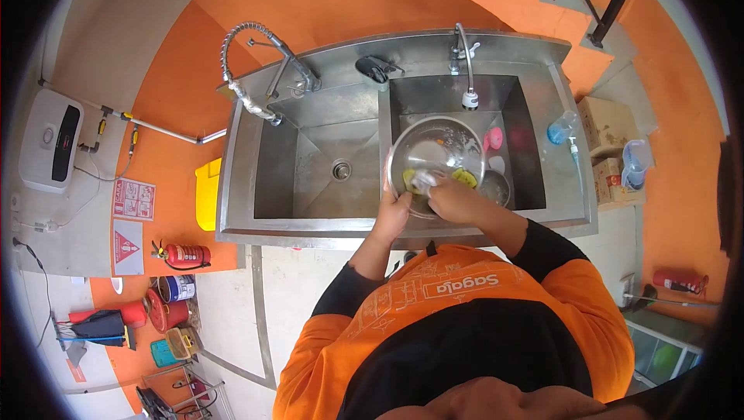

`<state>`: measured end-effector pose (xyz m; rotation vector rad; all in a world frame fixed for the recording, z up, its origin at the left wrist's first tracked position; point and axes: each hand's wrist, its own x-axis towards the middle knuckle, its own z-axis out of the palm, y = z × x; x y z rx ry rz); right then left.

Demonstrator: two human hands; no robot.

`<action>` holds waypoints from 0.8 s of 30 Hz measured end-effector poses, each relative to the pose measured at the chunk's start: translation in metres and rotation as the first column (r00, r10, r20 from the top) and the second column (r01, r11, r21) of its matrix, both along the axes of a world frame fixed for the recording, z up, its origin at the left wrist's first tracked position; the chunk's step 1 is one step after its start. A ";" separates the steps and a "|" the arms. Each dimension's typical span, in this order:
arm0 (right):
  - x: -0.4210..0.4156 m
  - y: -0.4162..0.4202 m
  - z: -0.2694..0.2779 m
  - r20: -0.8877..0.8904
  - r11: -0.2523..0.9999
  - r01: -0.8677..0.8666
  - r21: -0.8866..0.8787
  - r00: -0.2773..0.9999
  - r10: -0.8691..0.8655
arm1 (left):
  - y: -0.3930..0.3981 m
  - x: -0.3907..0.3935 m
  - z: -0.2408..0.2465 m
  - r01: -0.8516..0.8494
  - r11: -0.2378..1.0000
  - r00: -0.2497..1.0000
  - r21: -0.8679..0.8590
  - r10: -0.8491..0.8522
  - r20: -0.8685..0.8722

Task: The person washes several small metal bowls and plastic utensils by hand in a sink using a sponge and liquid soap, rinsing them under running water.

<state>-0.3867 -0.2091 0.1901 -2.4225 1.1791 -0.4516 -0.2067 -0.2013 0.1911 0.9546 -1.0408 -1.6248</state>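
A large round stainless steel bowl (436,135) is tilted over the right basin of a steel double sink (308,223). My left hand (396,211) grips the bowl's rim at its near left side. Inside the bowl, my right hand (446,196) is closed on a whitish, blurred item (424,179), perhaps a cloth or scrubber. Yellow-green pieces (465,177) lie by that hand; what they are I cannot tell. A smaller metal bowl (497,187) and a pink item (493,138) rest in the right basin, beside the large bowl.
A flexible faucet (470,91) hangs over the right basin, a spring faucet (250,103) over the left. A green holder (372,74) with dark items stands on the divider's back end. On the right ledge is a pump bottle (561,128) with blue liquid. Cardboard boxes (609,123) stand beyond.
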 end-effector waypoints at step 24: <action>-0.012 0.004 0.037 -0.023 0.984 -0.143 0.103 0.989 0.146 | -0.001 0.006 0.021 0.022 0.917 0.963 -0.399 0.089 0.256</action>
